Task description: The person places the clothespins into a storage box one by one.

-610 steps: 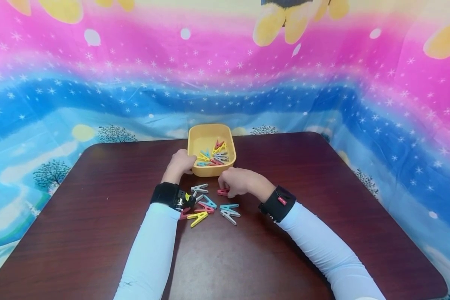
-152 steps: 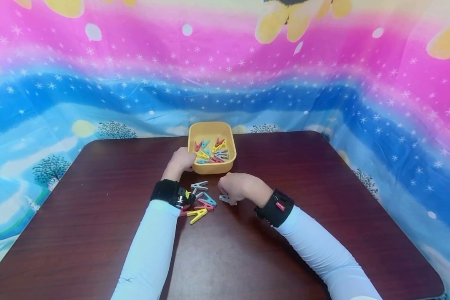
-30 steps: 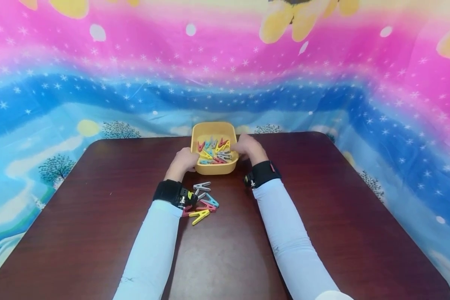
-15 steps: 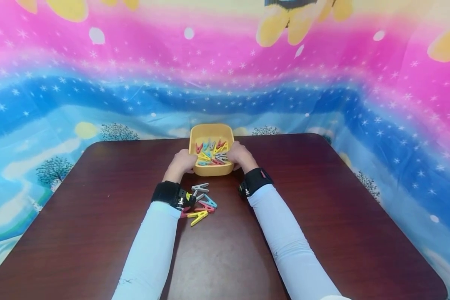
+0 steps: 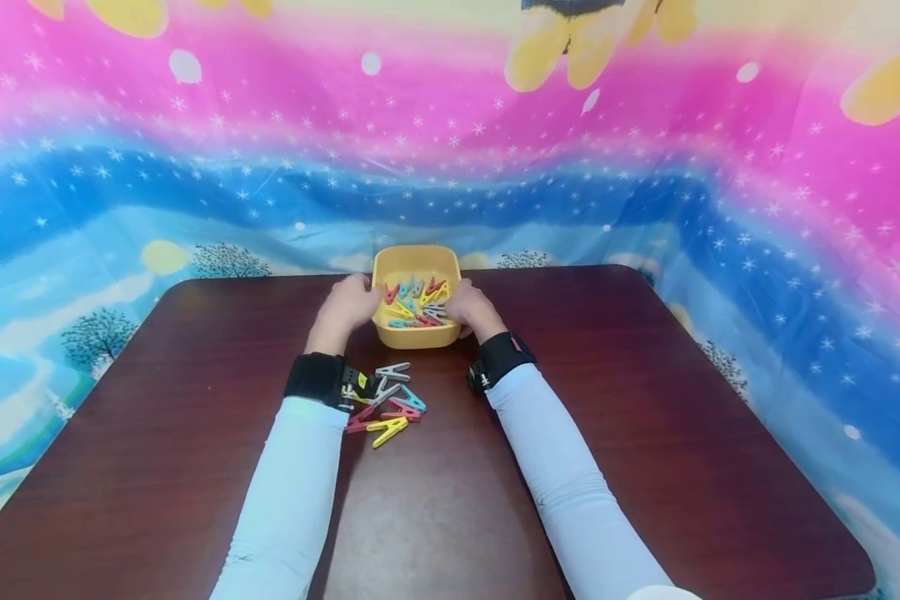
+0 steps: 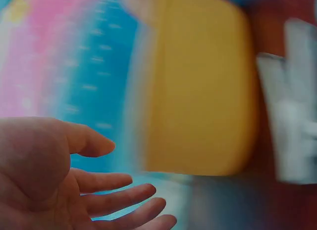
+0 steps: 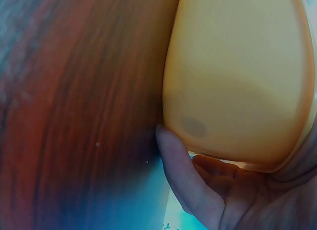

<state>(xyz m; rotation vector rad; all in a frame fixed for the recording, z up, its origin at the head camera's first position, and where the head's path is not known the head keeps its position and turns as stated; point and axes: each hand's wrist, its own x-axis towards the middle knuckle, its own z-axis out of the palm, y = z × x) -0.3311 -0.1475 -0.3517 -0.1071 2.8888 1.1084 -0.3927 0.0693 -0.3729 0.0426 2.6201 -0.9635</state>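
Note:
A yellow plastic bin (image 5: 417,337) stands near the table's far edge, with red, yellow, blue and grey clothespins (image 5: 420,302) inside. My right hand (image 5: 476,310) grips its right side; in the right wrist view the fingers (image 7: 185,175) curl against the bin's wall (image 7: 237,81). My left hand (image 5: 342,308) is at the left side. In the left wrist view that hand (image 6: 44,175) has spread, nearly straight fingers, apart from the blurred bin (image 6: 198,91). A loose pile of clothespins (image 5: 390,404) lies before the bin, partly behind the left wrist strap.
The dark brown wooden table (image 5: 607,417) reaches back to a patterned cloth backdrop (image 5: 450,192) that surrounds it on the back and sides. A black strap with a small camera (image 5: 348,387) sits on the left wrist, close above the pile.
Earlier my right hand picked clothespins off the table; more now lie in the bin and fewer on the table. Right now holds the bin's side, while the left has just released it.

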